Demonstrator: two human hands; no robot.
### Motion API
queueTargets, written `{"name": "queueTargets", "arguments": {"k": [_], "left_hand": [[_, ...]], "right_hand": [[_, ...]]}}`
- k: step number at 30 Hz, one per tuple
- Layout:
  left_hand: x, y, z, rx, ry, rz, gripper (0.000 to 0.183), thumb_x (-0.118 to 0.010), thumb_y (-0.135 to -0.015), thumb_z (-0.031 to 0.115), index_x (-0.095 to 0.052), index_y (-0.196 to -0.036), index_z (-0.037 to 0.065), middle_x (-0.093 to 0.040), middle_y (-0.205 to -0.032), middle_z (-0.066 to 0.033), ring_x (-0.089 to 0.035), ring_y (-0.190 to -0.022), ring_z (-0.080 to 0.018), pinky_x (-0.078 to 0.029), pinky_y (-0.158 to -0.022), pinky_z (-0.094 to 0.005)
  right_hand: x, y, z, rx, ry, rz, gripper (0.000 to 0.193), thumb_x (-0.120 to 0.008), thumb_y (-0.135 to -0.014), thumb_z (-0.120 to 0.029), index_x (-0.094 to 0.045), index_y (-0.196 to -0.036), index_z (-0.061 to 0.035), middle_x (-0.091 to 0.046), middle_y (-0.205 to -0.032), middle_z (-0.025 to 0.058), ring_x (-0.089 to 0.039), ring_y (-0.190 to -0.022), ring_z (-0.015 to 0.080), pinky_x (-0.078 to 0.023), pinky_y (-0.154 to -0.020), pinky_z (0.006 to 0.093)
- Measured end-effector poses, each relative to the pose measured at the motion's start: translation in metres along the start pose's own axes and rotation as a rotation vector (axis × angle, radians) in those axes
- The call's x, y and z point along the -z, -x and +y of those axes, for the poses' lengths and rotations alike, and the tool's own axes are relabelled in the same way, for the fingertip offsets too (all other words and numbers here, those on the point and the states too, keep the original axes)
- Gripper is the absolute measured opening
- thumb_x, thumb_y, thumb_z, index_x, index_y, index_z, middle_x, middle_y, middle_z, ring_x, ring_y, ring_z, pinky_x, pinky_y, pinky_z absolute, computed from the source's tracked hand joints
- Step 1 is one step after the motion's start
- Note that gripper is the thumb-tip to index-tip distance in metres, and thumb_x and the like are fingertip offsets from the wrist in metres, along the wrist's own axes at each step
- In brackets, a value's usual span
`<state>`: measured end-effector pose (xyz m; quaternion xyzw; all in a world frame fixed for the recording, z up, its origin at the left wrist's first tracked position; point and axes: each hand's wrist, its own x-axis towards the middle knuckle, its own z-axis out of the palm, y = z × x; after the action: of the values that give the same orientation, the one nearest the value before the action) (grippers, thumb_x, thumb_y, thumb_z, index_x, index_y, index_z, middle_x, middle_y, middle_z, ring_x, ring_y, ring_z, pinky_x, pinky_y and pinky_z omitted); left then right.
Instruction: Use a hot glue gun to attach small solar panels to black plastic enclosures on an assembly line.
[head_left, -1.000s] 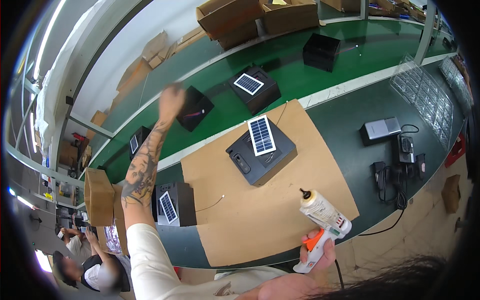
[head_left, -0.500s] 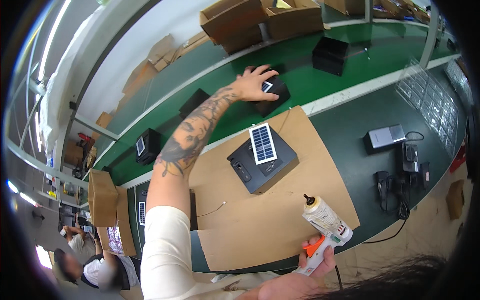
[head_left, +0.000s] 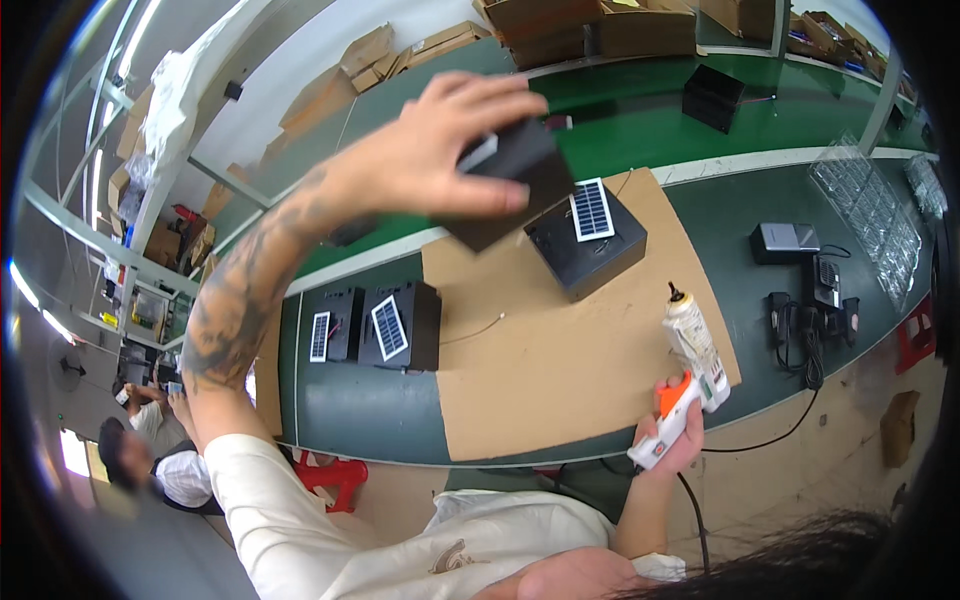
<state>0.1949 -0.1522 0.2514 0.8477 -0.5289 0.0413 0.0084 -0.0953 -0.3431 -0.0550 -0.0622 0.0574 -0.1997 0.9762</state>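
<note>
My left hand (head_left: 440,150) grips a black box (head_left: 515,190) from above, raised off the green belt and blurred by motion. Part of a small panel on that box shows beneath the fingers. Just right of it, on the cardboard sheet (head_left: 560,380), lies another black box (head_left: 590,250) with a white-framed solar panel (head_left: 591,210) on top. Low on the right, my right hand (head_left: 672,430) is wrapped round the handle of a white glue gun (head_left: 692,350) with an orange trigger. Its dark nozzle points up and away from me.
Two more black boxes with solar panels (head_left: 390,328) stand left of the cardboard. Another black box (head_left: 712,98) rests on the green belt (head_left: 620,130) farther off. Chargers and cables (head_left: 800,320) and a clear plastic tray (head_left: 870,220) lie at right. A red stool (head_left: 335,480) is below the table.
My left hand has lifted the box off the belt and brought it left and nearer. The view has shifted, showing more of the table's left side. My right hand still holds the glue gun.
</note>
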Motion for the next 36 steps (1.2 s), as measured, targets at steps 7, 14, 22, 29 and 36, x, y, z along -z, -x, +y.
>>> {"name": "queueTargets", "arguments": {"k": [7,14,22,29,36], "left_hand": [[-0.081,0.151,0.128,-0.077,0.187,-0.236,0.076,-0.071,-0.074,0.053,-0.049,-0.138,0.018,-0.039,-0.149,-0.0127,-0.036,-0.130,-0.0418,-0.039,-0.087,-0.0610],[-0.149,0.198,0.152,-0.014,0.267,-0.195,0.091,-0.070,-0.074,0.064,-0.036,-0.149,0.025,-0.024,-0.158,-0.0122,-0.026,-0.140,-0.0433,-0.028,-0.101,-0.0679],[-0.146,0.220,0.143,0.179,0.335,-0.041,0.083,-0.078,-0.077,0.038,-0.041,-0.143,0.004,-0.038,-0.143,-0.0218,-0.041,-0.127,-0.0388,-0.041,-0.103,-0.0463],[-0.137,0.214,0.147,0.170,0.411,-0.051,0.076,-0.078,-0.076,0.029,-0.045,-0.141,0.007,-0.040,-0.141,-0.0212,-0.044,-0.123,-0.0396,-0.042,-0.103,-0.0459],[-0.150,0.236,0.153,0.281,0.414,0.143,0.072,-0.082,-0.068,0.026,-0.054,-0.132,0.006,-0.043,-0.136,-0.0228,-0.045,-0.119,-0.0405,-0.044,-0.099,-0.0471]], "right_hand": [[-0.002,-0.003,-0.005,-0.053,0.076,-0.003,0.043,-0.043,-0.101,-0.026,-0.038,-0.138,-0.0034,-0.052,-0.123,0.0140,-0.050,-0.118,0.0249,-0.050,-0.047,0.0280],[-0.001,-0.008,-0.008,-0.032,0.198,0.005,0.045,-0.045,-0.100,-0.021,-0.037,-0.141,-0.0021,-0.053,-0.130,0.0147,-0.051,-0.128,0.0271,-0.049,-0.051,0.0259],[-0.007,-0.007,0.001,0.004,0.227,-0.033,0.050,-0.045,-0.096,-0.007,-0.033,-0.144,0.0002,-0.048,-0.140,0.0157,-0.044,-0.136,0.0267,-0.051,-0.063,0.0262],[-0.009,0.001,-0.004,-0.052,0.270,-0.067,0.050,-0.047,-0.095,-0.007,-0.033,-0.142,0.0007,-0.051,-0.133,0.0172,-0.047,-0.131,0.0312,-0.052,-0.061,0.0293],[-0.065,0.047,-0.022,-0.208,0.725,-0.205,0.059,-0.055,-0.093,-0.023,-0.034,-0.134,0.0134,-0.058,-0.106,0.0314,-0.062,-0.097,0.0452,-0.060,-0.069,0.0464]]}}
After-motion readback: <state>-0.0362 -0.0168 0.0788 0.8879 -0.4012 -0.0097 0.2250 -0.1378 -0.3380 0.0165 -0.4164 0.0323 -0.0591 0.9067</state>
